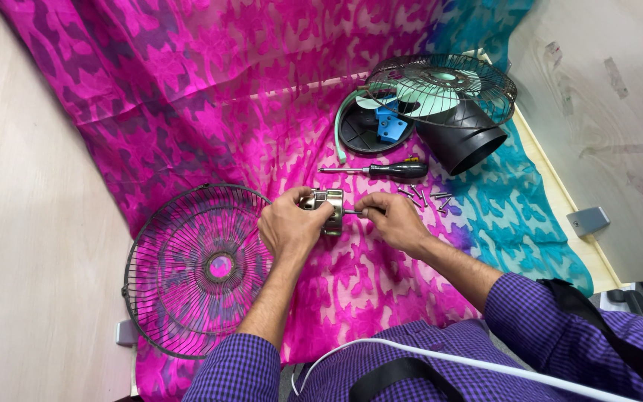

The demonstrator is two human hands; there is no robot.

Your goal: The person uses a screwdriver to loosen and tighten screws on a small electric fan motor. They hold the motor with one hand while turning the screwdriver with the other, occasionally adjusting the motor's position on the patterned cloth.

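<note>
My left hand grips a small metal fan motor from the left. My right hand pinches the thin shaft sticking out of the motor's right side. Both hands hover over a pink and teal patterned cloth. A black-handled screwdriver lies just beyond the hands. Several loose screws rest to the right of it. Part of the motor is hidden by my fingers.
A round wire fan guard lies flat at the left. At the back stand a second guard with pale green blades, a black housing and a black round cover holding blue parts. A white cable crosses my lap.
</note>
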